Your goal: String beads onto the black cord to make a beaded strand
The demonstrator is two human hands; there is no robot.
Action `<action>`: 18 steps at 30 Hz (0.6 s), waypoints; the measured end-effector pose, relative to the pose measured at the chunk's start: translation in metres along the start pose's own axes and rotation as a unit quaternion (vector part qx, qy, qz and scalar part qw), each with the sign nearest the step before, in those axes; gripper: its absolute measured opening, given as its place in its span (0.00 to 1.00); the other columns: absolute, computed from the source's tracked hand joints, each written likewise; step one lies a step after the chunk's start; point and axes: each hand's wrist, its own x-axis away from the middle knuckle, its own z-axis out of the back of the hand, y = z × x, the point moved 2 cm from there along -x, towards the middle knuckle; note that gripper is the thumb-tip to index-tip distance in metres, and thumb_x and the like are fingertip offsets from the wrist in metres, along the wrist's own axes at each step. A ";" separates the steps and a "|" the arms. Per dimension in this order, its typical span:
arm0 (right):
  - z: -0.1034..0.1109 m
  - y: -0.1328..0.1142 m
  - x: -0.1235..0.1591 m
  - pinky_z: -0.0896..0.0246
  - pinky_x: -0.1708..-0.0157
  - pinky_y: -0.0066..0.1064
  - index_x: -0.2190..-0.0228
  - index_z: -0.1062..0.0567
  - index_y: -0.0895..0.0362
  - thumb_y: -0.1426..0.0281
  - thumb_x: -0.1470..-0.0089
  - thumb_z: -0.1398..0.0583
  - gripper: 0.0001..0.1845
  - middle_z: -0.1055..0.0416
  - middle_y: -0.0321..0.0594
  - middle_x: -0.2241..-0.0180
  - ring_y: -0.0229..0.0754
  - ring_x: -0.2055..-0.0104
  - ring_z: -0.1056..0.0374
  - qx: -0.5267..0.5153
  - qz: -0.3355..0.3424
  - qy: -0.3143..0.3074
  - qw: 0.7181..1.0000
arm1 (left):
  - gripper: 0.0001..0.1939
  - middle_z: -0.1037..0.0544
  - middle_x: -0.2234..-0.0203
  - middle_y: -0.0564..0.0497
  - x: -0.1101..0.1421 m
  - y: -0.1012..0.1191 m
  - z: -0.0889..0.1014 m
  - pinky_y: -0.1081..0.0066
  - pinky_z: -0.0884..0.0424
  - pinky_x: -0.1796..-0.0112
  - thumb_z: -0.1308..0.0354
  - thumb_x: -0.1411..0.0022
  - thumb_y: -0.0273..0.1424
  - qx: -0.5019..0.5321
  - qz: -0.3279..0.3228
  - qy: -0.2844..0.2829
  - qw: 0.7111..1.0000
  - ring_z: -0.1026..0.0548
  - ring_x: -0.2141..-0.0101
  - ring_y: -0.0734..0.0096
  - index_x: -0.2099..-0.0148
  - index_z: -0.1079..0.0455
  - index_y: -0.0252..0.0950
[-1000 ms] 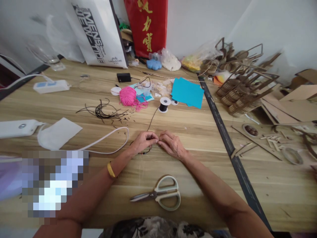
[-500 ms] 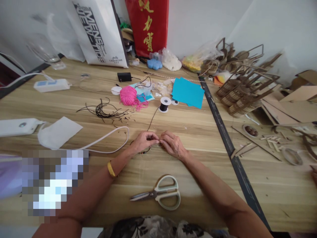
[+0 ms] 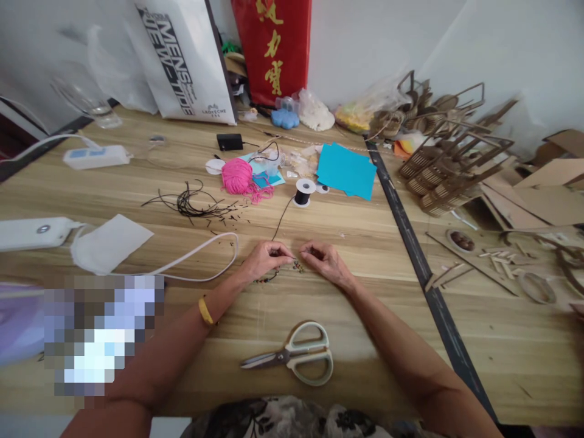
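Observation:
My left hand (image 3: 265, 259) pinches a thin black cord (image 3: 283, 220), whose short tip pokes out past the fingertips. The cord runs back to a white spool (image 3: 305, 187) wound with black. Below the left fingers a strand of small coloured beads (image 3: 268, 278) lies on the wood. My right hand (image 3: 325, 261) is a little way to the right, thumb and forefinger pressed together; whatever they hold is too small to make out. A few loose beads (image 3: 298, 266) lie between the hands. Nearer my body are scissors (image 3: 292, 355) with pale handles, blades to the left.
Cut black cords (image 3: 189, 205) and pink yarn (image 3: 237, 176) lie behind the left hand. A white cable (image 3: 205, 278) loops beside it. Blue sheets (image 3: 347, 170) lie beyond the spool. Woven baskets (image 3: 438, 176) stand at the right, past a dark strip (image 3: 410, 255) across the table.
My hands have come apart: the right hand has drawn slightly right from the left fingertips. The cord tip and the loose beads between them now show.

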 end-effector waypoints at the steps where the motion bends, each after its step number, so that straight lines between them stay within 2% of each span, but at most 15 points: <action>1: 0.002 -0.001 -0.001 0.48 0.76 0.23 0.67 0.27 0.61 0.61 0.44 0.42 0.14 0.35 0.34 0.76 0.32 0.76 0.43 -0.013 -0.009 -0.020 1.000 | 0.10 0.27 0.81 0.52 0.000 0.000 0.000 0.77 0.37 0.78 0.37 0.52 0.32 -0.001 -0.001 -0.001 1.000 0.33 0.81 0.78 0.70 0.26 0.30; 5: 0.009 -0.004 -0.002 0.47 0.75 0.23 0.69 0.26 0.61 0.63 0.47 0.40 0.13 0.33 0.35 0.75 0.32 0.75 0.40 -0.043 -0.035 -0.106 0.993 | 0.09 0.27 0.81 0.52 -0.001 -0.003 0.000 0.78 0.38 0.77 0.36 0.52 0.31 -0.022 -0.014 0.006 1.000 0.33 0.79 0.78 0.71 0.26 0.29; 9: 0.014 -0.003 -0.001 0.44 0.74 0.23 0.70 0.25 0.61 0.66 0.48 0.39 0.10 0.31 0.37 0.74 0.33 0.74 0.38 -0.034 -0.024 -0.179 0.983 | 0.08 0.27 0.80 0.53 -0.001 -0.004 -0.001 0.78 0.38 0.75 0.37 0.51 0.31 -0.043 -0.032 0.017 0.998 0.33 0.78 0.78 0.71 0.27 0.30; 18: 0.017 -0.013 0.001 0.41 0.72 0.23 0.70 0.25 0.59 0.74 0.47 0.41 0.04 0.27 0.39 0.70 0.34 0.72 0.34 0.128 0.089 -0.197 0.968 | 0.09 0.27 0.79 0.52 0.000 -0.001 -0.003 0.76 0.37 0.73 0.38 0.50 0.33 -0.063 -0.030 0.012 0.997 0.33 0.76 0.77 0.72 0.27 0.31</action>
